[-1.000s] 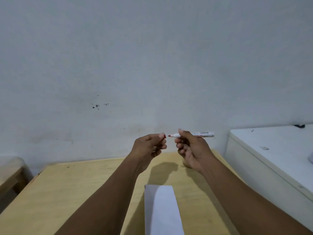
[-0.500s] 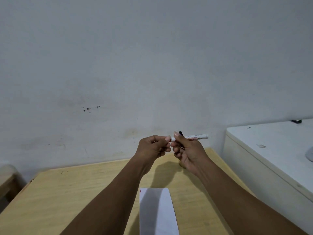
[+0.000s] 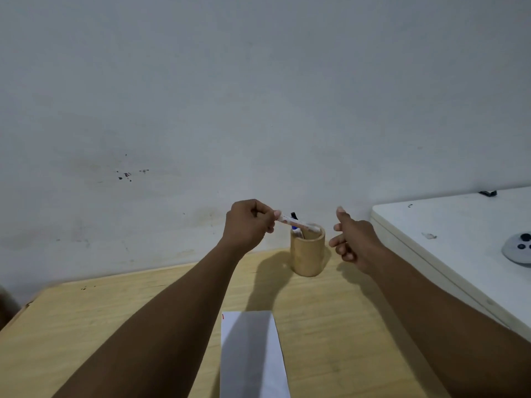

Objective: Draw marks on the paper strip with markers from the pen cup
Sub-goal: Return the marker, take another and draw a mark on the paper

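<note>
A round wooden pen cup [image 3: 307, 254] stands at the far edge of the wooden table [image 3: 115, 326]. My left hand [image 3: 248, 225] grips a white marker [image 3: 298, 224] by its capped end, and the marker's other end rests over the cup's rim. Two other markers [image 3: 295, 222] with dark caps stick up inside the cup. To the right of the cup, my right hand [image 3: 355, 242] is held apart, fingers loose and empty. The white paper strip [image 3: 253, 354] lies near me on the table, with a small red mark at its far left corner.
A white wall rises right behind the table. A white cabinet top [image 3: 459, 225] stands to the right, slightly higher, with a round grey object [image 3: 518, 248] on it and a small dark item at its back.
The cap went onto the marker between both hands. The marker then passed from my right hand to my left, which brought it over the cup. My right hand moved off to the right.
</note>
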### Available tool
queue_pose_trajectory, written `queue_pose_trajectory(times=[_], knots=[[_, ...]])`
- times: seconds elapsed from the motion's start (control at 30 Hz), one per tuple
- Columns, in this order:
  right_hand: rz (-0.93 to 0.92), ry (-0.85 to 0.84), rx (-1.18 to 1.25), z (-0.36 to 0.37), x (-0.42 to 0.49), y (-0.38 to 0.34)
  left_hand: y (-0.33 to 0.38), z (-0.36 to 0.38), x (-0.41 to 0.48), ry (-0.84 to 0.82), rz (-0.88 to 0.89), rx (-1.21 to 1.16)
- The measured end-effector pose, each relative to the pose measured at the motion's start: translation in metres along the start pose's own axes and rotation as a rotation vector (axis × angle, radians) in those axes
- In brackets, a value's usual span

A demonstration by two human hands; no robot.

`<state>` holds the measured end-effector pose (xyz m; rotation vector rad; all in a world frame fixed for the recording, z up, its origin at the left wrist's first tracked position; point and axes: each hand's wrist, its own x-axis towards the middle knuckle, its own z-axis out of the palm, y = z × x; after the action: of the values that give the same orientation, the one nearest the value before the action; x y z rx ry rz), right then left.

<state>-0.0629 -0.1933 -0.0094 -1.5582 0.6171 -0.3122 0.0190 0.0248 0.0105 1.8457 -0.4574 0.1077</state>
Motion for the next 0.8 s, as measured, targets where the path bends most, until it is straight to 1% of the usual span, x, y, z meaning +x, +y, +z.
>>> queue_pose_trajectory(times=[0.07,0.13,0.2,0.27,0.3,0.4,0.47,0.57,0.63,0.8], knots=[[-0.021,0.008,-0.053,-0.01,0.003,0.0,0.002,0.008,0.005,-0.022,0.044,0.121],[-0.035,0.001,-0.095,-0.014,0.004,-0.001,0.001,0.02,0.008,-0.087,0.085,0.223],[-0.051,-0.015,-0.135,-0.016,0.005,-0.001,-0.001,0.033,0.01,-0.159,0.124,0.287],[-0.071,-0.03,-0.165,-0.016,0.005,0.0,-0.002,0.045,0.01,-0.192,0.155,0.33],[-0.081,-0.036,-0.173,-0.016,0.006,0.001,-0.004,0.05,0.011,-0.18,0.161,0.354],[-0.094,-0.051,-0.187,-0.015,0.009,0.006,-0.014,0.058,0.018,-0.077,0.133,0.453],[-0.096,-0.064,-0.188,-0.014,0.011,0.01,-0.021,0.06,0.023,-0.062,0.085,0.505],[-0.091,-0.073,-0.183,-0.012,0.014,0.016,-0.024,0.063,0.026,-0.089,0.055,0.521],[-0.088,-0.071,-0.179,-0.011,0.014,0.019,-0.022,0.066,0.028,-0.06,0.041,0.497],[-0.043,-0.117,-0.149,0.0,0.005,0.013,-0.009,0.06,0.03,-0.017,0.026,0.336]])
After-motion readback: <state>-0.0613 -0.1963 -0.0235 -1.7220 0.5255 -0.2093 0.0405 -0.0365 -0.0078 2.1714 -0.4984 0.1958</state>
